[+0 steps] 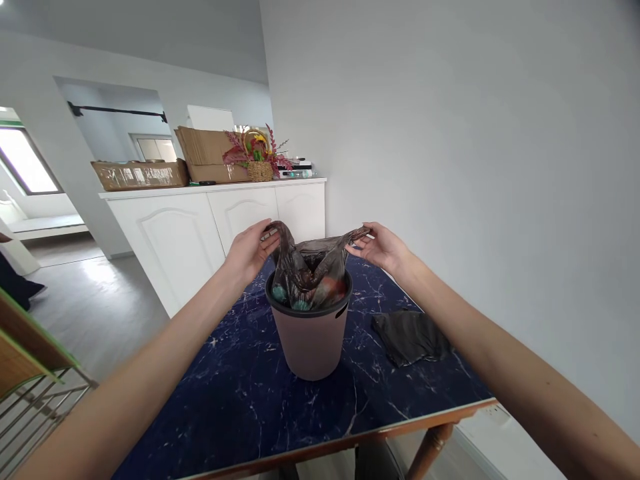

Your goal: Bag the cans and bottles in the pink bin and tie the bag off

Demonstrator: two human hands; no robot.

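Note:
A pinkish-brown bin (311, 343) with a dark rim stands upright on the blue marbled table (225, 400). Inside it sits a thin black plastic bag (320, 267), its top pulled up above the rim, with teal and reddish items showing through. My left hand (253, 250) has its fingers closed on the bag's left handle. The right handle is pinched by my right hand (383, 248), level with the left one. A folded black plastic bag (413, 337) lies on the table right of the bin, beneath my right forearm.
Behind the table, a white cabinet (175, 247) carries cardboard boxes (143, 175) and a flower basket (260, 171). The grey wall (450, 133) rises at the right. A metal rack (43, 407) stands at the lower left.

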